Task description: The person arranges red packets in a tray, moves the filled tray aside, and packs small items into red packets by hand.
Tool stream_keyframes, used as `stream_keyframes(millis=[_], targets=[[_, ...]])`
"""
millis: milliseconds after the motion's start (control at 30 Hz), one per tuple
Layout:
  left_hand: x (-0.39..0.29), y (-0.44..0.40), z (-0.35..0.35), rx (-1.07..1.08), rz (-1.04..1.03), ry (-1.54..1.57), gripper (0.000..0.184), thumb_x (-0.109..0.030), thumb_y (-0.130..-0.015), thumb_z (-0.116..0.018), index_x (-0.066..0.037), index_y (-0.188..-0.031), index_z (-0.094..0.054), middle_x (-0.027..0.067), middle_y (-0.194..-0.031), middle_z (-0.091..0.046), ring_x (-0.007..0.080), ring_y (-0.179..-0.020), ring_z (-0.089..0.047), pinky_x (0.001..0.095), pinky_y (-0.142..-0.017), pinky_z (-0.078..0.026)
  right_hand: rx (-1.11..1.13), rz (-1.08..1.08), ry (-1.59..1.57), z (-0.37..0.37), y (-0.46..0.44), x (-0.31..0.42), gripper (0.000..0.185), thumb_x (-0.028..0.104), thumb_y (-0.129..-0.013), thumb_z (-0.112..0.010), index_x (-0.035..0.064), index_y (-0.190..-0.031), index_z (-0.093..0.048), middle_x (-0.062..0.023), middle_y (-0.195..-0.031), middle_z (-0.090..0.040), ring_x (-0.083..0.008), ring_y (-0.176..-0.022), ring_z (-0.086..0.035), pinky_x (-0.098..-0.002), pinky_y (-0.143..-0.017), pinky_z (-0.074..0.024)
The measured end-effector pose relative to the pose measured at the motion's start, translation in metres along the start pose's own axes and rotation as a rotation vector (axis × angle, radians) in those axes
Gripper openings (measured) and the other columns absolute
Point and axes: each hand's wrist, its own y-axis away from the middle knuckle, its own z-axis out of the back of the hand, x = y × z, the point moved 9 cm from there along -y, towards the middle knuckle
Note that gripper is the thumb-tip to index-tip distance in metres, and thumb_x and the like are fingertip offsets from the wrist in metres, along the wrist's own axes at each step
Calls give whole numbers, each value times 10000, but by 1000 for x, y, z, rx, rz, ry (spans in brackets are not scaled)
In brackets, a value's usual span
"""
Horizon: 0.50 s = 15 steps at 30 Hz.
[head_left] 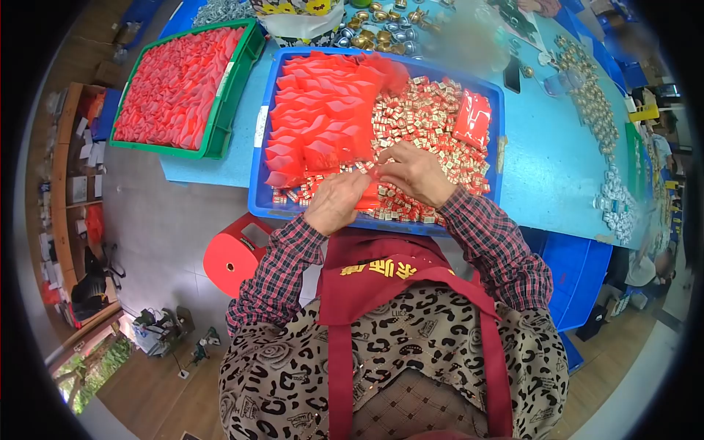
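Note:
A blue tray (257, 172) lies before me with rows of red sheer pouches (319, 121) on its left side. Many small red-and-cream pieces (418, 110) fill its right side. Over the tray's near middle, my left hand (336, 202) and my right hand (416, 174) meet, fingertips pinched together. Between them shows a bit of red sheer material (369, 196), seemingly one pouch; the fingers hide most of it. A shiny red packet (473, 119) rests on the small pieces to the right.
A green crate (225, 110) full of red pouches stands on the left of the blue table (546, 169). Gold and silver items (378, 33) lie beyond the tray, near a phone (512, 74). A red roll (231, 260) is below left, blue bins (568, 279) below right.

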Motion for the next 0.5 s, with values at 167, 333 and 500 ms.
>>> stream_keyframes(millis=[167,333,500], targets=[[9,15,7,-5,34,50,493,20,-634,-652,-32,-1111,-543,129,-975,-629,332,-879,-613,392,-793,-498,16,86,43,-6,-12,15,152,195,-826,-654,98,-943,-653,-28,-897,-621,-229,-815,-577,-338,-698,-488],[43,71,31,-228,283,465,528,53,-677,-649,-28,-1185,-534,118,-1010,-633,290,-888,-630,362,-821,-515,241,62,24,-72,-23,13,112,181,-828,-628,102,-906,-640,-43,-867,-601,-246,-801,-577,-351,-695,-487],[110,192,10,-748,847,1342,490,79,-753,-621,-24,-1221,-519,132,-1056,-635,239,-885,-649,313,-780,-541,255,27,-50,-146,-57,24,80,173,-833,-610,109,-878,-627,-68,-843,-586,-297,-728,-600,-389,-646,-496]])
